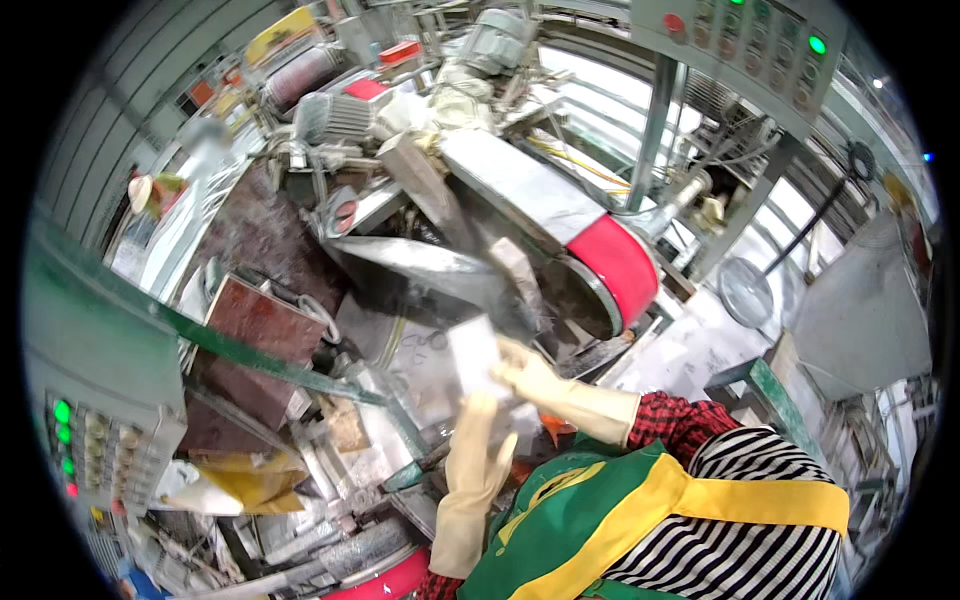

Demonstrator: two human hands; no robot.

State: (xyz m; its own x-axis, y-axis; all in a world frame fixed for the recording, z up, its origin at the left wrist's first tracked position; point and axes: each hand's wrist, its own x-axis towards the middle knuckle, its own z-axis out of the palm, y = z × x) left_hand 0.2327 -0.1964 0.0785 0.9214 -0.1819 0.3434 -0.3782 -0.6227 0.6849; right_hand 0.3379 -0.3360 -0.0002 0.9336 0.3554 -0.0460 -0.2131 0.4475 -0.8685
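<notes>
A white rectangular piece like a small tile (473,355) is held up in front of the machine, slightly blurred. My right hand (525,372), in a cream rubber glove, grips its right edge. Just below the piece is my left hand (474,450), gloved the same way, with fingers stretched out and thumb spread apart. Its fingertips reach the lower edge of the piece; whether they bear any of its weight I cannot tell. Behind the piece lies a wet grey work surface (415,365) under a curved metal guard (420,262).
A belt machine with a red rounded end (615,270) stands ahead to the right. Control panels with lit buttons are at left (110,450) and upper right (745,50). A green bar (270,355) crosses at left, near a brown board (262,325). A round-headed fan (745,290) stands right.
</notes>
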